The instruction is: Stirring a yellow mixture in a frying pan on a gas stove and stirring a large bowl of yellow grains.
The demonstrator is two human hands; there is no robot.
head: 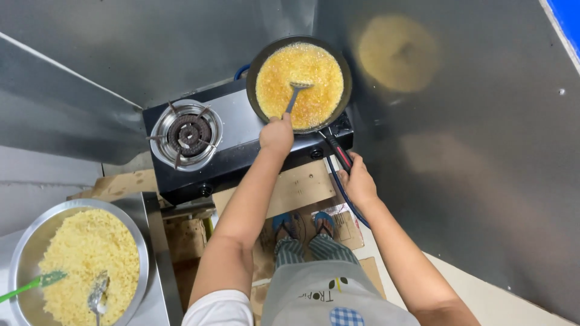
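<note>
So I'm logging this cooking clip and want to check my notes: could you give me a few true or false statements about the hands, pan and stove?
1. The left hand holds a spatula in the frying pan. True.
2. The right hand rests on the steel bowl. False: it grips the pan's handle.
3. Both burners carry pans. False: the left burner is bare.
4. The bowl holds yellow grainy food and a spoon. True.

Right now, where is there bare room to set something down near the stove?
The unlit left burner stands bare, and so does the wooden board below the stove. The frying pan fills the right burner; the metal bowl crowds the counter.
</note>
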